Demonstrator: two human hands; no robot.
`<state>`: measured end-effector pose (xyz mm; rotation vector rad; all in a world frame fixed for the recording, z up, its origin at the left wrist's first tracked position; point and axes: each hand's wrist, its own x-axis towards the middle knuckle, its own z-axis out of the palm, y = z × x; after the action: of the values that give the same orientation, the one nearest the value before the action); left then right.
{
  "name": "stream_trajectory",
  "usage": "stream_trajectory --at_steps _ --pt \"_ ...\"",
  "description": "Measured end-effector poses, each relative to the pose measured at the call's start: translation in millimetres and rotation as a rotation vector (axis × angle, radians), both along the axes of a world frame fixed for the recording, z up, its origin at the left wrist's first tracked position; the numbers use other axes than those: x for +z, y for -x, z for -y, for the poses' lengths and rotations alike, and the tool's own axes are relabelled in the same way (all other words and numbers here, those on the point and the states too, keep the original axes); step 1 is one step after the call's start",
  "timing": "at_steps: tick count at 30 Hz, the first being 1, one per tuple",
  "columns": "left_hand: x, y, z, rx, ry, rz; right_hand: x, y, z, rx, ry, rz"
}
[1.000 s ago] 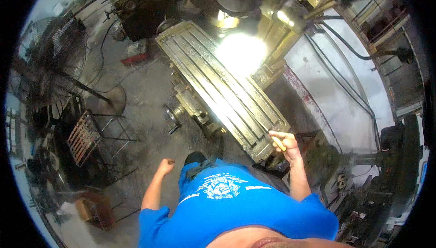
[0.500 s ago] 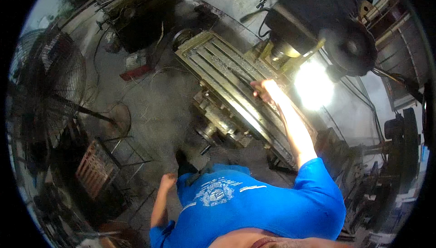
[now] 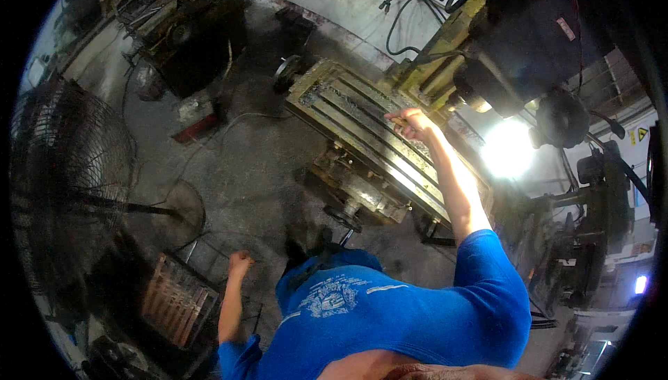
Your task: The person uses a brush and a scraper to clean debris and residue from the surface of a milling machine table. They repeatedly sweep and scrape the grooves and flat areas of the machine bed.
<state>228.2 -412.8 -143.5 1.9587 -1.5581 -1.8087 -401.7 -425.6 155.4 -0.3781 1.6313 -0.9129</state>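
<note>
Two hands out | right hand point(image 3: 410, 124) loosely curled over long slotted yellow-grey metal machine table point(image 3: 362, 140), grip unclear | left hand point(image 3: 240, 264) fisted, empty, above open grey concrete floor point(image 3: 236, 164)

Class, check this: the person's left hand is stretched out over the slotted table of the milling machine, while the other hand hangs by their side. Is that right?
Not quite. The head view shows the right hand over the slotted table; the left hand hangs by their side.

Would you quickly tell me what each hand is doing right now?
Left hand: closed in a loose fist, holding nothing visible.
Right hand: over the machine table; grip cannot be told.
</note>
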Motion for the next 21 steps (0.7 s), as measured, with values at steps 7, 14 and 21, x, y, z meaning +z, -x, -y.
stream_trajectory --at_steps 7,14,21 --pt "37 41 11 -0.354 0.310 0.048 -4 -22 48 0.072 0.149 -0.066" --pt "41 50 23 -0.169 0.070 -0.003 12 -61 10 0.241 0.300 -0.399" --pt "-7 74 74 -0.474 0.143 0.032 12 -114 -11 0.417 0.228 -0.959"
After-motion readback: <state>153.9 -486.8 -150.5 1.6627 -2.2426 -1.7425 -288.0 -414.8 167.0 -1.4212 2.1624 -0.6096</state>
